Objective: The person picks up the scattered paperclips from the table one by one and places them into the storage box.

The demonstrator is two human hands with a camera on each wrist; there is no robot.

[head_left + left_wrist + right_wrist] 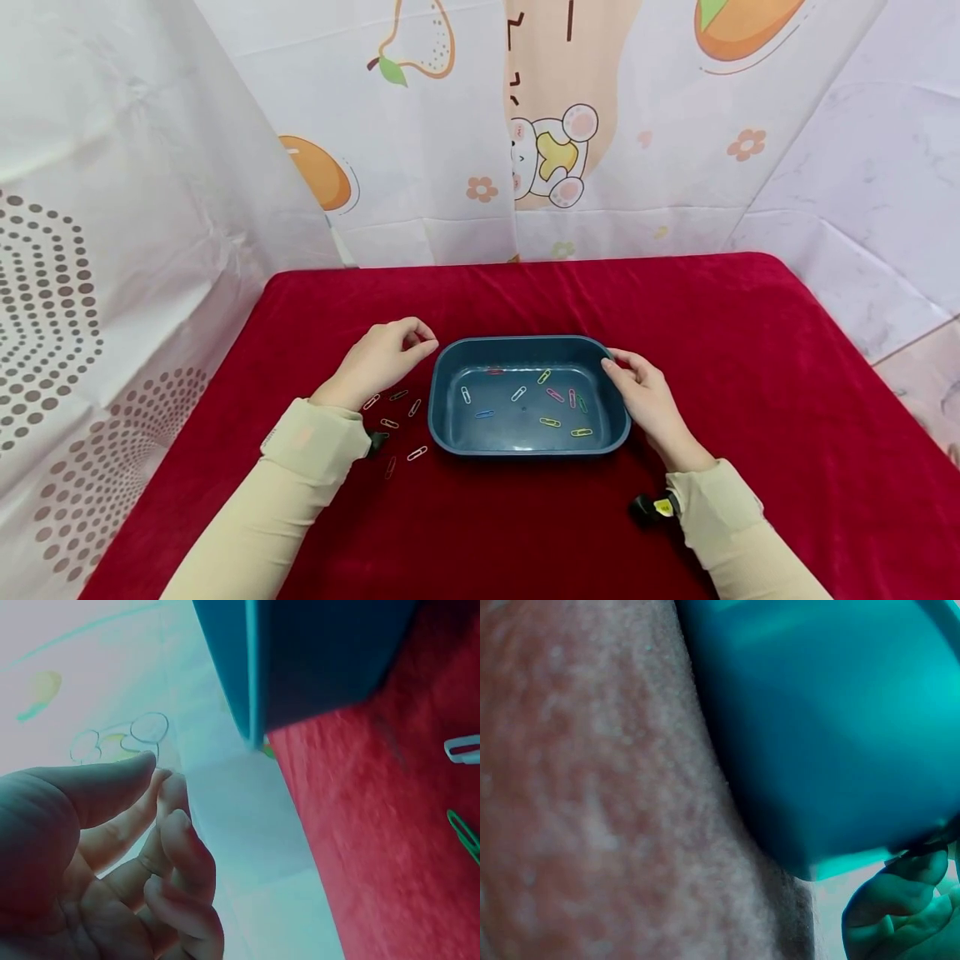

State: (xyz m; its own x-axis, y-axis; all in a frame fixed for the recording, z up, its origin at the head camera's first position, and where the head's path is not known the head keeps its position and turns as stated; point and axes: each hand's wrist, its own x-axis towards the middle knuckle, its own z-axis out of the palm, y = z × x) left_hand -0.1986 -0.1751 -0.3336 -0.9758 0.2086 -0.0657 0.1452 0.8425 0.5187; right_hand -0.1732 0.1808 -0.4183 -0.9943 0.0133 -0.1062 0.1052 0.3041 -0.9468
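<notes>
A dark blue plastic tray (517, 440) stands on the red cloth with several coloured paper clips inside, among them a yellow paper clip (550, 422) and a blue paper clip (484, 414). My right hand (647, 398) grips the tray's right rim, thumb over the edge and fingers along the outside. Just left of the tray's left rim, my left hand (381, 360) hovers with curled fingers. In the left wrist view its thumb (124, 784) meets the index fingertip, and nothing shows between them. Below that hand lie several loose paper clips, including a white paper clip (417, 453).
Red velvet cloth (525, 533) covers the table. A white curtain (450, 192) printed with fruit and a bear hangs behind its far edge. Among the loose clips at the left are a green paper clip (399, 394) and a dark red one close to the left sleeve (315, 442).
</notes>
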